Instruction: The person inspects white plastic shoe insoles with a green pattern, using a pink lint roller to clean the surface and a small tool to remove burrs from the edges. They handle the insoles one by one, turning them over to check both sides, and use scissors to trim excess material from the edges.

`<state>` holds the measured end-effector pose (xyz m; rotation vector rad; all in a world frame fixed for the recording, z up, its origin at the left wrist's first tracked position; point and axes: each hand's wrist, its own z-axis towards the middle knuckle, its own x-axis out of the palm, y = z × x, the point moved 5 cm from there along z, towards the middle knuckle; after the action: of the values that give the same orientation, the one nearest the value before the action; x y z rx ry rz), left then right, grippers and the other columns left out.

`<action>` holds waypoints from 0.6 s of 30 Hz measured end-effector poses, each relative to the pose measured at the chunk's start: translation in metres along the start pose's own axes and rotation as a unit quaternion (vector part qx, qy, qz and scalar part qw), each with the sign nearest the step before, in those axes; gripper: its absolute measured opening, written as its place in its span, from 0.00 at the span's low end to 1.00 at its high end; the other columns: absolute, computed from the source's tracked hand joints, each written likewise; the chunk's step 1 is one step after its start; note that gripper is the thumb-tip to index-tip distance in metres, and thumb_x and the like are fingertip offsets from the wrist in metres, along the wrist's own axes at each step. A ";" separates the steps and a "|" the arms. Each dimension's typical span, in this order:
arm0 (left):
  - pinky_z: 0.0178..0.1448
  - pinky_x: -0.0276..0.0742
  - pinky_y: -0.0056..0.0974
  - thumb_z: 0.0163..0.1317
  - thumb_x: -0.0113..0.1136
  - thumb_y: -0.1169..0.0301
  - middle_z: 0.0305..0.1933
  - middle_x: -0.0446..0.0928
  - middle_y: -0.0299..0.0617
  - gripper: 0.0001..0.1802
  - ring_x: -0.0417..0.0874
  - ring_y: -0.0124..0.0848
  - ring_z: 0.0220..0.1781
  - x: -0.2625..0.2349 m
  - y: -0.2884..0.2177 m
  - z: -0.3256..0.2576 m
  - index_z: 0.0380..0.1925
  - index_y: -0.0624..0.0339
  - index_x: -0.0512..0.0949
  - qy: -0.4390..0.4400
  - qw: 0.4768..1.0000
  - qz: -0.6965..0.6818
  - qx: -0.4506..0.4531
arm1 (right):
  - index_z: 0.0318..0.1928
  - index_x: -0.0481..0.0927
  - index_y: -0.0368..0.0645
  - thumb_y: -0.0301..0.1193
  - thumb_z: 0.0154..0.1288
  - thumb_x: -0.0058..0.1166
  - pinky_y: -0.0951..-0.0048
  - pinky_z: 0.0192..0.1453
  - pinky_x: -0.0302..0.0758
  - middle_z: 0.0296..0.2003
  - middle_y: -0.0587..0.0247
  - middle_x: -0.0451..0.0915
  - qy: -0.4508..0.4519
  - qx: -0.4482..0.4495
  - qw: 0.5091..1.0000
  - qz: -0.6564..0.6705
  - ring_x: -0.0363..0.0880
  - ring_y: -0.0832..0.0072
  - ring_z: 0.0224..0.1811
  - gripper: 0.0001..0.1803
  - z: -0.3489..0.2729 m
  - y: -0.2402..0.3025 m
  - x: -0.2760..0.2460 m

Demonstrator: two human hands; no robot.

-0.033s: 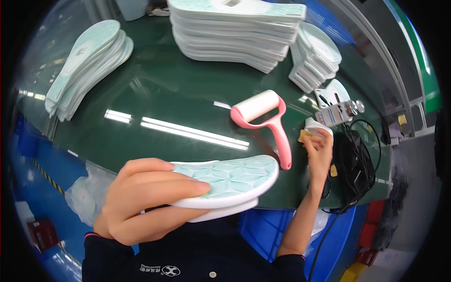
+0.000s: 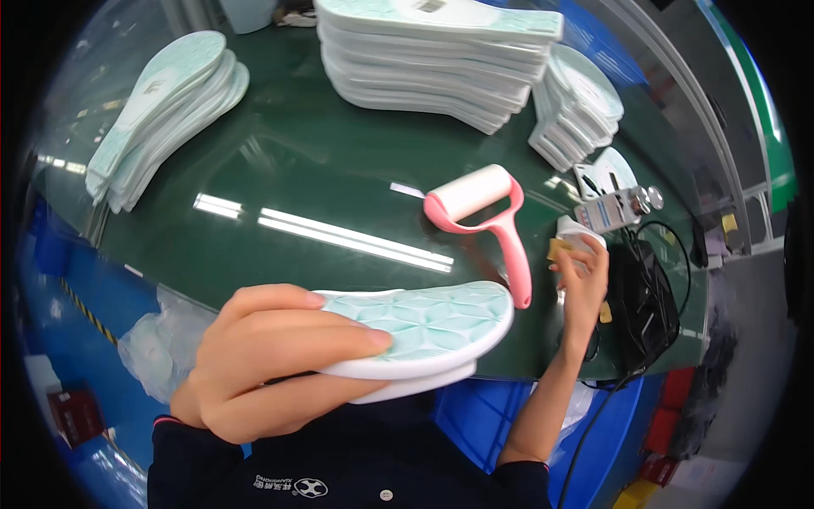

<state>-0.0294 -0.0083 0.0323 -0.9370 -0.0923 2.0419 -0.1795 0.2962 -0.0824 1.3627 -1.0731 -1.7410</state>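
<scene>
My left hand (image 2: 280, 356) is closed around a white sole-shaped piece (image 2: 424, 327) with a mint, raised geometric pattern on top. A second white layer shows beneath it; the palm hides their other end. Held above the front edge of the green table, the pieces lie nearly level. To the right, my right hand (image 2: 583, 276) has its fingers apart and slightly curled. Its fingertips are beside a small yellow piece (image 2: 558, 249) and a white object (image 2: 578, 229), partly hidden by the fingers. A pink-handled roller (image 2: 506, 233) with a white drum lies between the hands.
Stacks of similar pieces stand at the far left (image 2: 165, 119), far middle (image 2: 424, 68) and far right (image 2: 577, 106). A clear bottle with a metal top (image 2: 606, 210) stands at the right, near a black bag (image 2: 649, 301) and a cable. A blue bin (image 2: 483, 416) sits below the table edge.
The whole view has shifted slightly, so things appear a little further right. My right fingers have spread a little beside the yellow piece. My left hand keeps its grip.
</scene>
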 end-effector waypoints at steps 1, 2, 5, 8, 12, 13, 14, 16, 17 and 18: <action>0.41 0.71 0.35 0.41 0.63 0.72 0.34 0.79 0.41 0.07 0.79 0.28 0.32 0.000 0.001 -0.002 0.24 0.57 0.79 0.001 1.000 -0.004 0.012 | 0.46 0.68 0.34 0.24 0.57 0.52 0.84 0.23 0.70 0.33 0.58 0.74 -0.010 -0.017 1.000 0.013 0.77 0.76 0.29 0.16 -0.004 0.005 -0.002; 0.42 0.70 0.37 0.41 0.64 0.71 0.33 0.79 0.42 0.07 0.79 0.29 0.31 -0.001 0.001 -0.003 0.24 0.57 0.78 0.002 1.000 -0.007 0.025 | 0.48 0.67 0.34 0.24 0.59 0.49 0.84 0.21 0.71 0.35 0.56 0.74 -0.022 -0.034 0.999 0.027 0.78 0.74 0.30 0.16 -0.008 0.010 -0.006; 0.43 0.69 0.38 0.41 0.65 0.70 0.32 0.79 0.42 0.07 0.79 0.28 0.32 -0.004 -0.003 -0.003 0.23 0.56 0.78 -0.010 0.999 0.002 0.038 | 0.47 0.68 0.32 0.24 0.61 0.46 0.81 0.25 0.77 0.42 0.51 0.72 -0.019 -0.034 0.999 0.026 0.79 0.71 0.37 0.14 -0.019 0.017 -0.011; 0.44 0.69 0.37 0.42 0.65 0.69 0.33 0.79 0.41 0.07 0.79 0.27 0.33 0.000 -0.004 -0.001 0.23 0.55 0.79 0.002 0.999 -0.001 0.043 | 0.47 0.67 0.31 0.23 0.61 0.45 0.82 0.24 0.77 0.40 0.53 0.71 -0.044 -0.039 0.997 0.055 0.79 0.69 0.37 0.14 -0.031 0.023 -0.020; 0.46 0.68 0.38 0.42 0.64 0.69 0.35 0.79 0.39 0.06 0.79 0.27 0.34 0.002 -0.009 -0.001 0.23 0.54 0.79 0.024 0.998 0.021 0.051 | 0.48 0.65 0.30 0.21 0.60 0.43 0.84 0.19 0.75 0.37 0.53 0.70 -0.026 -0.067 0.987 0.144 0.80 0.68 0.34 0.15 -0.069 0.087 -0.006; 0.47 0.67 0.39 0.42 0.64 0.69 0.35 0.79 0.38 0.06 0.79 0.26 0.34 0.006 -0.004 -0.002 0.23 0.54 0.79 0.019 0.998 0.012 0.056 | 0.47 0.66 0.29 0.21 0.60 0.42 0.85 0.17 0.73 0.36 0.52 0.70 0.008 -0.069 0.973 0.219 0.80 0.68 0.30 0.14 -0.084 0.103 0.000; 0.47 0.67 0.40 0.42 0.64 0.69 0.35 0.79 0.38 0.06 0.79 0.26 0.34 0.005 -0.004 -0.003 0.23 0.54 0.79 0.016 0.998 0.013 0.056 | 0.45 0.66 0.28 0.21 0.59 0.42 0.86 0.16 0.72 0.36 0.51 0.70 0.048 -0.071 0.950 0.300 0.80 0.69 0.27 0.14 -0.099 0.118 0.009; 0.48 0.67 0.41 0.42 0.65 0.69 0.35 0.79 0.38 0.06 0.79 0.26 0.35 0.010 -0.007 0.002 0.23 0.53 0.79 0.017 0.998 0.018 0.060 | 0.41 0.67 0.27 0.21 0.57 0.44 0.85 0.15 0.71 0.32 0.49 0.70 0.110 -0.106 0.903 0.402 0.78 0.71 0.21 0.12 -0.120 0.138 0.027; 0.48 0.67 0.42 0.42 0.65 0.69 0.35 0.79 0.38 0.06 0.79 0.26 0.35 0.011 -0.009 0.002 0.23 0.53 0.79 0.015 0.998 0.030 0.056 | 0.39 0.67 0.28 0.20 0.56 0.45 0.85 0.15 0.70 0.29 0.50 0.71 0.165 -0.150 0.885 0.409 0.78 0.72 0.20 0.10 -0.123 0.141 0.032; 0.48 0.67 0.43 0.42 0.65 0.69 0.35 0.79 0.38 0.07 0.79 0.26 0.35 0.011 -0.011 0.002 0.24 0.53 0.79 0.013 0.998 0.041 0.052 | 0.37 0.65 0.30 0.23 0.57 0.45 0.86 0.14 0.66 0.25 0.54 0.69 0.161 -0.180 0.892 0.383 0.73 0.76 0.17 0.09 -0.126 0.145 0.037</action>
<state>-0.0271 0.0073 0.0321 -0.9151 0.0676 2.0876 -0.0631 0.1752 0.0179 0.7870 -0.8707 -1.0104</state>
